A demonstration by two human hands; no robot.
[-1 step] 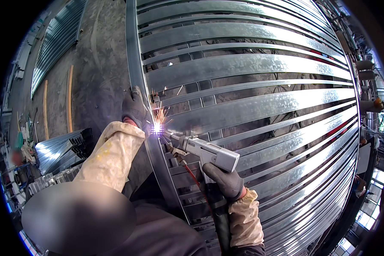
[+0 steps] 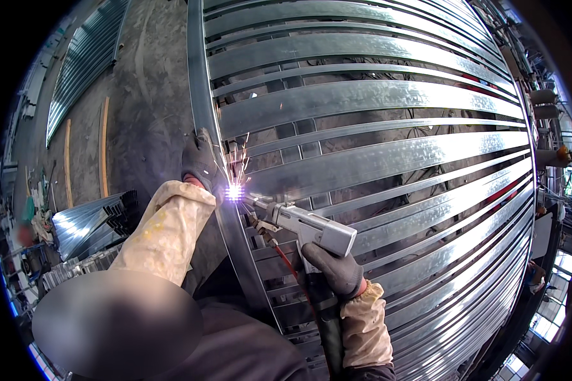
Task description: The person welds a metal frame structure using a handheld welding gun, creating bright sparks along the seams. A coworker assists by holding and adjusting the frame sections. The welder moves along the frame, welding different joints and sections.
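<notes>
My right hand (image 2: pixel 334 270), in a dark grey glove, is closed round the grip of a silver welding gun (image 2: pixel 318 228). The gun's nozzle points left at a bright violet-white glow with sparks (image 2: pixel 234 192), where a slat end meets the long side rail (image 2: pixel 204 108) of a galvanized metal frame. On the rail's outer side, just beyond the glow, my gloved left hand (image 2: pixel 201 157) grips the rail; its fingertips are partly hidden. A red hose (image 2: pixel 286 260) and a thick black cable (image 2: pixel 327 324) run down from the gun. Pale protective sleeves cover both forearms.
Parallel metal slats (image 2: pixel 375 101) fill the frame to my right. On the concrete floor to the left lie two wooden strips (image 2: pixel 104 149), a stack of metal profiles (image 2: pixel 86 225) and another slatted panel (image 2: pixel 86 63). Cables show beneath the slats.
The sparks have changed shape, now rising in thinner, more upright streaks. Both hands and the welding gun stay in the same place.
</notes>
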